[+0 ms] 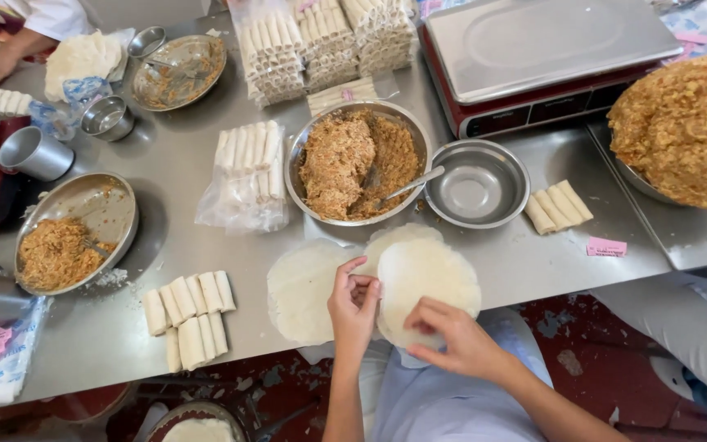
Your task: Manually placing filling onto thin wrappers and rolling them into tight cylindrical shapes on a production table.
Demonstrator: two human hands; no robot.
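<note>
Both hands, left (353,307) and right (456,340), pinch one thin round wrapper (427,282) at the table's (165,172) six o'clock edge, just below the filling bowl (358,162); uneven pulling could tear it.

The worktop (182,176) was brushed metal, dull grey and lightly smeared. Near its front edge the round wrapper (427,282) pinched by the left hand (353,307) and right hand (456,340) looked thin, matt and faintly pebbled, like the wrapper (300,290) beside it. The filling bowl (358,162) and the empty bowl (476,182) were polished steel, glossy. The filling looked coarse and crumbly. A clear plastic bag (247,196) shone, crinkled.
</note>
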